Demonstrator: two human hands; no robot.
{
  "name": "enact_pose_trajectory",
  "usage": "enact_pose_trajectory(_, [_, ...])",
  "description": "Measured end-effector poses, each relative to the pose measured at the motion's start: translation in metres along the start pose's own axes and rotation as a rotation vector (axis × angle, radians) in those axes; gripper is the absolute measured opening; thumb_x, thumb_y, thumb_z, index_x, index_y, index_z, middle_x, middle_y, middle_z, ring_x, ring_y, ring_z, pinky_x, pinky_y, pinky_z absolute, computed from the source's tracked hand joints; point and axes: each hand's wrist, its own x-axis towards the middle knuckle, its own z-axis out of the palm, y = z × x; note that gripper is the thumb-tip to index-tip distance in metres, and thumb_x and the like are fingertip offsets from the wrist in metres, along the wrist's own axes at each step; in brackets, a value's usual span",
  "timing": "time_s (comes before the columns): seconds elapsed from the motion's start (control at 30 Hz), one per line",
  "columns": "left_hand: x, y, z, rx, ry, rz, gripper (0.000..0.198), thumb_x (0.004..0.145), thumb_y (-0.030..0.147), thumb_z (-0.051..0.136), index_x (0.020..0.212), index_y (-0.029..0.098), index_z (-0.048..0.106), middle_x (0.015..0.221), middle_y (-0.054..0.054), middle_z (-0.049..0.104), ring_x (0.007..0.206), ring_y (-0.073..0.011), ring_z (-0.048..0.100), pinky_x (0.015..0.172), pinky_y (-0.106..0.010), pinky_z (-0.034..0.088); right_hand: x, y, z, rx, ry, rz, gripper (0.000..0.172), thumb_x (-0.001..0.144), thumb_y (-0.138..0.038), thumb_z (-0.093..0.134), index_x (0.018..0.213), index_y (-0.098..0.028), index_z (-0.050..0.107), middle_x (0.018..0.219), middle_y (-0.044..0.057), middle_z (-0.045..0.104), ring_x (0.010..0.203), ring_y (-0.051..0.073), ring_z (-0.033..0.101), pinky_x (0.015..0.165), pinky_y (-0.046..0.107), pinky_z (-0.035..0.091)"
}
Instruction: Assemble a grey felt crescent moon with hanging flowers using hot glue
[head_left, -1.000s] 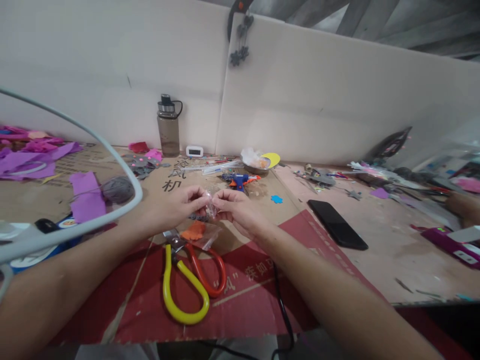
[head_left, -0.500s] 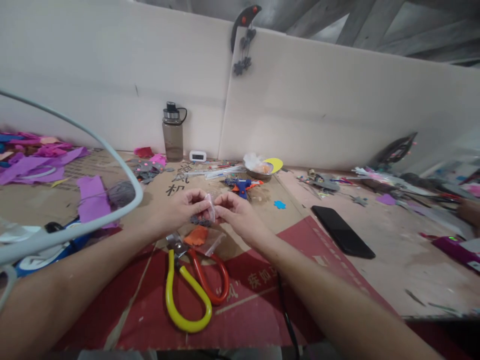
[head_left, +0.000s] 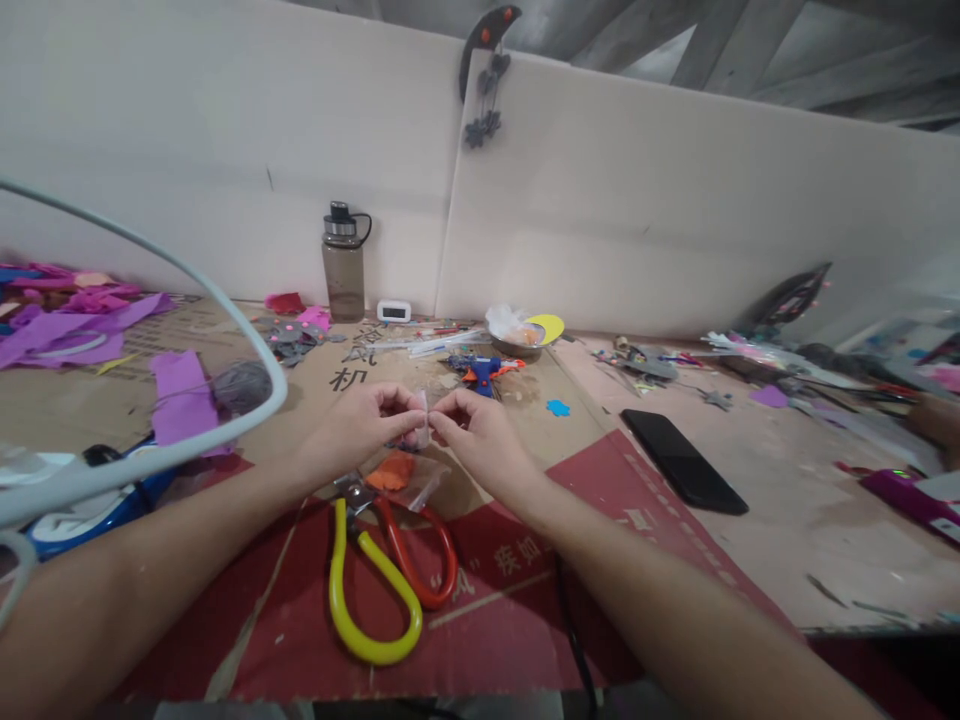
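Note:
Between my two hands is a small clear plastic bag [head_left: 423, 418], upright. The fingers of my left hand [head_left: 375, 418] are closed on its left side. My right hand [head_left: 474, 432] pinches its right edge with thumb and forefinger. Just below my hands an orange felt piece [head_left: 391, 470] lies by another clear bag [head_left: 426, 484]. Nearer to me are scissors with one yellow and one red handle [head_left: 379, 650], lying on the red part of the cardboard [head_left: 487, 640]. What the held bag contains is too small to tell.
A black phone [head_left: 682, 462] lies at the right. Behind my hands are a blue glue gun [head_left: 486, 374], a metal bowl [head_left: 517, 346] and a bottle [head_left: 343, 270]. A pale curved tube [head_left: 225, 310] arches over the left side. Another person's hand [head_left: 934, 415] shows at the right edge.
The dark grey bits beneath my fingers are now mostly hidden. My hands have shifted only slightly around the small bag, which stands straighter.

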Motion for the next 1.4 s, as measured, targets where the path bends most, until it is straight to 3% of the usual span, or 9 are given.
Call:
enact_pose_trajectory(0.17, [-0.004, 0.007, 0.003, 0.052, 0.081, 0.006, 0.028, 0.079, 0.042, 0.058, 0.069, 0.016, 0.062, 0.064, 0.001, 0.062, 0.059, -0.0118, 0.053, 0.057, -0.023, 0.040, -0.002, 0.001, 0.003, 0.034, -0.027, -0.032, 0.016, 0.081, -0.035, 0.058, 0.077, -0.020, 0.062, 0.073, 0.002, 0.064, 0.066, 0.014, 0.056, 0.062, 0.026, 0.042])
enact_pose_trajectory(0.33, [-0.004, 0.005, 0.007, -0.042, 0.047, -0.029, 0.022, 0.076, 0.038, 0.061, 0.069, 0.016, 0.058, 0.061, 0.003, 0.058, 0.058, -0.0107, 0.052, 0.057, -0.023, 0.041, 0.000, 0.000, 0.002, 0.041, -0.031, 0.044, 0.011, 0.077, -0.028, 0.059, 0.071, -0.019, 0.061, 0.069, 0.001, 0.062, 0.062, 0.013, 0.055, 0.059, 0.026, 0.041])
enact_pose_trajectory(0.6, [0.003, -0.003, 0.005, -0.469, -0.161, -0.090, 0.021, 0.074, 0.035, 0.067, 0.077, 0.014, 0.062, 0.071, -0.002, 0.062, 0.063, -0.0106, 0.055, 0.061, -0.023, 0.044, 0.003, -0.004, 0.001, 0.725, -0.224, 0.277, 0.029, 0.068, -0.037, 0.072, 0.068, -0.018, 0.050, 0.063, -0.003, 0.056, 0.056, 0.009, 0.051, 0.060, 0.025, 0.041])
enact_pose_trajectory(0.73, [0.003, -0.007, 0.002, -0.656, -0.259, -0.110, 0.021, 0.075, 0.034, 0.068, 0.077, 0.014, 0.062, 0.073, -0.004, 0.063, 0.063, -0.0101, 0.054, 0.061, -0.022, 0.044, 0.003, -0.003, 0.002, 0.867, -0.302, 0.299, 0.028, 0.070, -0.035, 0.073, 0.068, -0.017, 0.051, 0.064, -0.001, 0.057, 0.055, 0.008, 0.050, 0.057, 0.023, 0.040])
enact_pose_trajectory(0.87, [0.003, -0.010, 0.000, -0.755, -0.250, -0.129, 0.024, 0.073, 0.036, 0.071, 0.076, 0.014, 0.061, 0.069, -0.001, 0.058, 0.057, -0.0073, 0.048, 0.059, -0.021, 0.043, 0.005, 0.000, -0.001, 0.925, -0.284, 0.275, 0.026, 0.072, -0.034, 0.071, 0.068, -0.018, 0.051, 0.065, -0.002, 0.054, 0.056, 0.008, 0.050, 0.058, 0.024, 0.045])
enact_pose_trajectory(1.07, [0.004, -0.010, 0.006, -0.640, -0.090, -0.119, 0.027, 0.072, 0.039, 0.070, 0.076, 0.016, 0.057, 0.066, 0.001, 0.055, 0.060, -0.0094, 0.051, 0.061, -0.023, 0.045, 0.003, -0.002, 0.001, 0.719, -0.229, 0.210, 0.028, 0.079, -0.043, 0.062, 0.077, -0.020, 0.047, 0.072, -0.002, 0.058, 0.063, 0.011, 0.058, 0.062, 0.029, 0.050])
enact_pose_trajectory(1.23, [0.002, -0.008, 0.011, -0.366, 0.039, -0.043, 0.022, 0.078, 0.037, 0.062, 0.080, 0.016, 0.056, 0.068, 0.001, 0.057, 0.061, -0.0106, 0.053, 0.060, -0.024, 0.043, 0.000, -0.003, 0.004, 0.392, -0.188, 0.124, 0.021, 0.078, -0.037, 0.062, 0.075, -0.020, 0.050, 0.070, -0.001, 0.060, 0.066, 0.012, 0.058, 0.067, 0.029, 0.049])
enact_pose_trajectory(1.4, [-0.001, -0.005, 0.015, -0.355, 0.090, -0.016, 0.021, 0.076, 0.033, 0.063, 0.084, 0.017, 0.052, 0.074, 0.003, 0.054, 0.065, -0.0099, 0.054, 0.063, -0.024, 0.044, 0.001, 0.005, 0.004, 0.155, -0.119, 0.055, 0.016, 0.080, -0.033, 0.057, 0.073, -0.019, 0.055, 0.067, -0.001, 0.060, 0.061, 0.013, 0.055, 0.062, 0.027, 0.045])
